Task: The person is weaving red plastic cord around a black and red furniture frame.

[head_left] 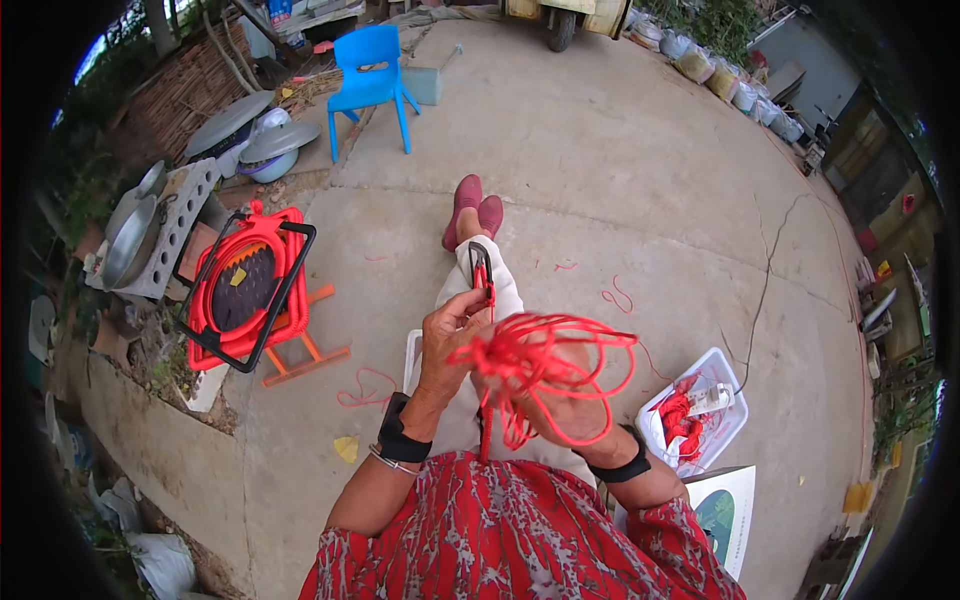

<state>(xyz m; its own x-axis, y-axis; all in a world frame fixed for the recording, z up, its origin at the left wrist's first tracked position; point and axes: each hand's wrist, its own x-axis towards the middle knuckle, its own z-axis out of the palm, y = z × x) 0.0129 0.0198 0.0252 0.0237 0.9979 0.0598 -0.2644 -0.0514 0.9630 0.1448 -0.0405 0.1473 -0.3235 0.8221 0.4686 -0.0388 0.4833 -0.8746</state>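
Out over my legs, my left hand (447, 345) pinches a narrow black frame (475, 256) with red cord wrapped along its near part. Close beside it, my right hand (568, 395) is closed at the gathered end of a loose bundle of red cord (585, 345). The bundle's loops spread to the right and cover much of that hand, so its fingers show only in part. A strand of red cord hangs down toward my lap. Black bands circle both wrists.
On the left stands a red-corded stool with black frames (300, 290). A white plastic basket (735, 390) holding red cord sits to the right, near a white box (740, 520). Farther off is a blue chair (367, 85). Scraps of red cord lie on the concrete.
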